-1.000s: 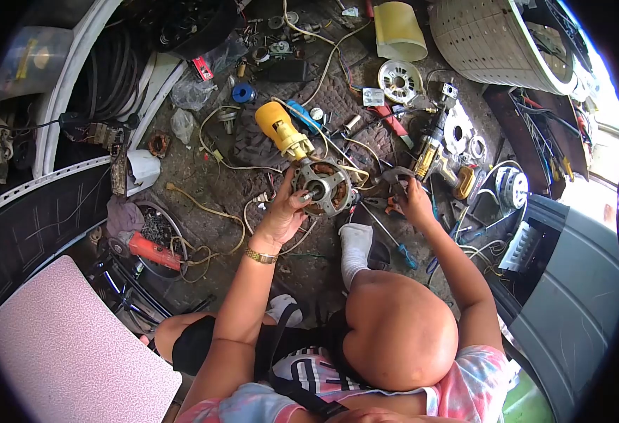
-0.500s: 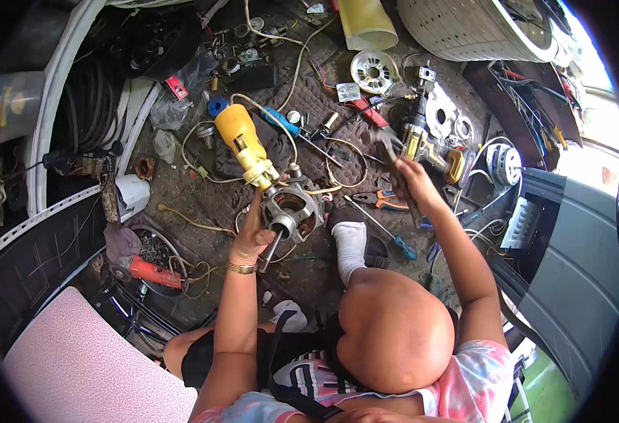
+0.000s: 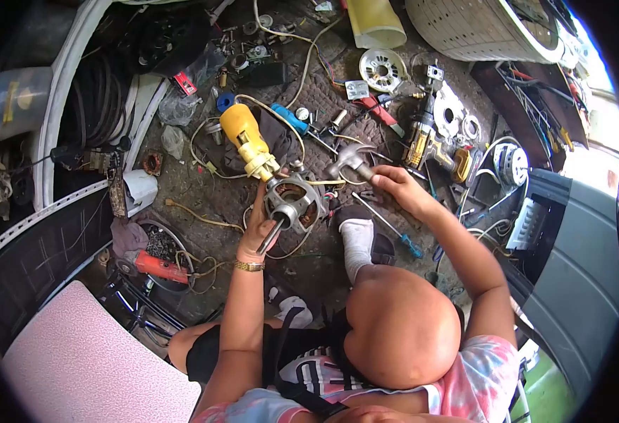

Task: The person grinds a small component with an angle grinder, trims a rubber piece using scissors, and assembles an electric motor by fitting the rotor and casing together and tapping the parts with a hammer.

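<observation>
My left hand (image 3: 258,229) is closed around the lower left side of a metal motor (image 3: 292,204) with copper windings. A metal shaft (image 3: 272,236) sticks out of it toward me, and a yellow plastic part (image 3: 246,137) is joined at its upper left. In my right hand (image 3: 397,185) is a claw hammer (image 3: 350,161), held by its handle, its head pointing left, to the right of the motor and apart from it. A blue-handled screwdriver (image 3: 408,243) lies on the floor below the hammer.
A yellow-black power drill (image 3: 422,141) and a white pulley (image 3: 383,70) lie beyond my right hand. A red grinder (image 3: 160,266) is at the left. A perforated drum (image 3: 478,32) stands at the upper right, a grey panel (image 3: 570,275) at the right, and a pink-topped surface (image 3: 90,352) at the lower left.
The motor has tilted and moved left, its shaft now pointing down toward me. My right hand has raised the hammer off the floor and turned its head left toward the motor.
</observation>
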A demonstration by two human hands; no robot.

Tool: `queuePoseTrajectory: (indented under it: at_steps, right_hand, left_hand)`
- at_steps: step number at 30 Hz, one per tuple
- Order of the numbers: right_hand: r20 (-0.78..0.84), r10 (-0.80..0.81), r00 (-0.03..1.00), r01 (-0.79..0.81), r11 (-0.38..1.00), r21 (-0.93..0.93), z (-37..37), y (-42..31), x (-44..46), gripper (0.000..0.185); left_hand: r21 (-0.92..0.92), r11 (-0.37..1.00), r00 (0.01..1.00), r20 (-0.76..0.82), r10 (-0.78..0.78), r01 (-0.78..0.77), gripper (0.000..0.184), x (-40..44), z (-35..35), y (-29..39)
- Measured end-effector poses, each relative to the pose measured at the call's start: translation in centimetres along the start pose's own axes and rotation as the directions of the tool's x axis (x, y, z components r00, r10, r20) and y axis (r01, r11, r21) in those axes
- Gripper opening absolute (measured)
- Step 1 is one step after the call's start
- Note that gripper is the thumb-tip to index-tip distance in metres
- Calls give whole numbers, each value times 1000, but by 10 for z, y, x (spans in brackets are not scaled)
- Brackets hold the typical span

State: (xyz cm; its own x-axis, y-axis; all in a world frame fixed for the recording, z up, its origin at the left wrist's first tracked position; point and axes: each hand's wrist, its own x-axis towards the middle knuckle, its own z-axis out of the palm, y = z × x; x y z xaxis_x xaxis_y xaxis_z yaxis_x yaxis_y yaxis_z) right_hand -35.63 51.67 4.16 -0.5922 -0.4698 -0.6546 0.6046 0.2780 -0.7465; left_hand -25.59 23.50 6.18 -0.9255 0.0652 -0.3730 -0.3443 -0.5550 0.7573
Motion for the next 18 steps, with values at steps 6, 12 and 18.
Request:
queuePoseTrajectory:
  at_steps: [6,12,18]
  right_hand:
    - [-180,-440,880,198,683,-703,-36,82,2,33]
    - [-9,-564,826,376,562,-737,-3,-10,-17,74]
    - [271,-645,714,693,600,-400,33,-50,15,97]
  left_hand:
    - [94,994,995,-86,-48,56,112,5,13,10]
    - [10,967,967,-23,-255,255,99,22,30,17]
    - [33,931,928,82,-364,363,102,38,42,11]
